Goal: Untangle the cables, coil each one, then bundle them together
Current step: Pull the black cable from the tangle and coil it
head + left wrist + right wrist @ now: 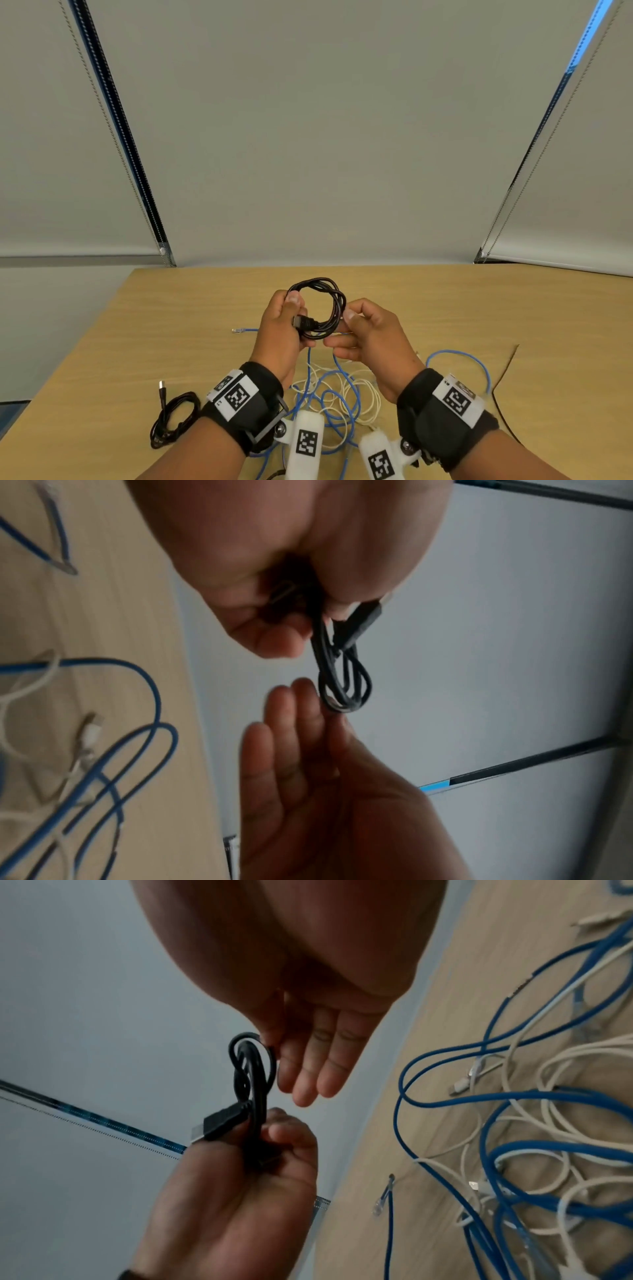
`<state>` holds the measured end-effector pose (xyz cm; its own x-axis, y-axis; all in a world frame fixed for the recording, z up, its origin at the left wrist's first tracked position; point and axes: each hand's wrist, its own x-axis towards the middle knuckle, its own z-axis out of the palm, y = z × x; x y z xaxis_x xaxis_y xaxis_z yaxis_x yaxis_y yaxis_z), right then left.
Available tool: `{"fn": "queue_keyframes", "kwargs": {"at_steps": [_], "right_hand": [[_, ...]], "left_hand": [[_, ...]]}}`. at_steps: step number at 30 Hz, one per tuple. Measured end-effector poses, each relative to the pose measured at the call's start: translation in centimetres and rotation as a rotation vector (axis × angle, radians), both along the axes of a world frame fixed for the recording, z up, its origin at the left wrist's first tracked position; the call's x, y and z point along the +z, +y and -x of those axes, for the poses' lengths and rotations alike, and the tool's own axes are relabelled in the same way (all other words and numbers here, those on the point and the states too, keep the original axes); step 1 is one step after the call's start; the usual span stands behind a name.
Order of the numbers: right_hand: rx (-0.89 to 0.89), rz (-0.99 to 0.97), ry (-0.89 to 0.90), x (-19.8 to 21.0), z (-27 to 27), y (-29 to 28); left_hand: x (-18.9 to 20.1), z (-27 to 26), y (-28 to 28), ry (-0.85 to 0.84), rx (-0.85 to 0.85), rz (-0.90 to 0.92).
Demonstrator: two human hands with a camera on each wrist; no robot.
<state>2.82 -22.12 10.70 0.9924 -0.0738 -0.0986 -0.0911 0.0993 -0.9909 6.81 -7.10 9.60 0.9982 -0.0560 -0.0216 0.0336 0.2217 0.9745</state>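
left hand (281,322) grips black coil (320,308) with fingers curled round the loops and usb plug (303,322), held up over table (445,308). right hand (366,329) pinches coil's far side with thumb, other fingers nearly straight. tip: keep loops pinched flat, tuck the plug end through so it won't spring open. blue cable (342,404) and white cable (363,394) lie tangled below; second black coil (174,421) sits at left.

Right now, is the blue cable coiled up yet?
No, the blue cable lies in loose loops on the table, tangled with the white cable.
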Motion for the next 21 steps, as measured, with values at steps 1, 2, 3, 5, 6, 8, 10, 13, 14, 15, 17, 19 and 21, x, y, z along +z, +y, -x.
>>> {"fn": "queue_keyframes", "kwargs": {"at_steps": [1,2,3,5,6,8,10,13,14,15,17,19,21], "right_hand": [[-0.02,0.01,-0.02,0.1,0.1,-0.3],[-0.022,0.027,-0.039,0.4,0.1,-0.4],[-0.021,0.063,-0.06,0.6,0.2,-0.5],[-0.028,0.197,-0.097,0.8,0.2,-0.8],[-0.041,0.265,-0.108,0.8,0.1,-0.8],[-0.082,0.34,-0.111,0.8,-0.2,-1.1],[-0.108,0.372,-0.11,1.1,-0.4,-1.8],[-0.125,0.468,-0.127,1.3,-0.9,-2.6],[-0.12,0.482,-0.125,1.2,-0.9,-2.7],[-0.104,0.482,-0.117,1.1,-0.9,-2.6],[-0.021,0.429,-0.079,0.8,-1.0,-2.7],[0.12,0.285,-0.04,0.7,-1.0,-2.9],[0.282,0.093,-0.017,0.8,-1.0,-3.3]], "left_hand": [[0.2,0.0,-0.6,-0.005,-0.028,0.012],[0.4,0.1,-0.8,-0.014,-0.038,0.007],[0.4,0.1,-1.0,-0.023,-0.039,-0.009],[0.5,0.3,-1.1,-0.028,-0.033,-0.026],[0.3,0.4,-1.0,-0.021,-0.044,-0.02],[0.2,0.5,-0.5,-0.028,-0.098,-0.015],[0.2,0.2,0.1,-0.103,-0.127,-0.096],[0.7,-0.8,0.9,-0.217,-0.119,-0.227],[0.7,-1.0,1.1,-0.231,-0.12,-0.265],[0.8,-1.2,1.3,-0.239,-0.129,-0.296],[0.8,-1.4,1.7,-0.211,-0.147,-0.342],[0.7,-1.7,2.4,-0.113,-0.211,-0.296],[0.5,-1.7,3.2,-0.015,-0.324,-0.121]]}}
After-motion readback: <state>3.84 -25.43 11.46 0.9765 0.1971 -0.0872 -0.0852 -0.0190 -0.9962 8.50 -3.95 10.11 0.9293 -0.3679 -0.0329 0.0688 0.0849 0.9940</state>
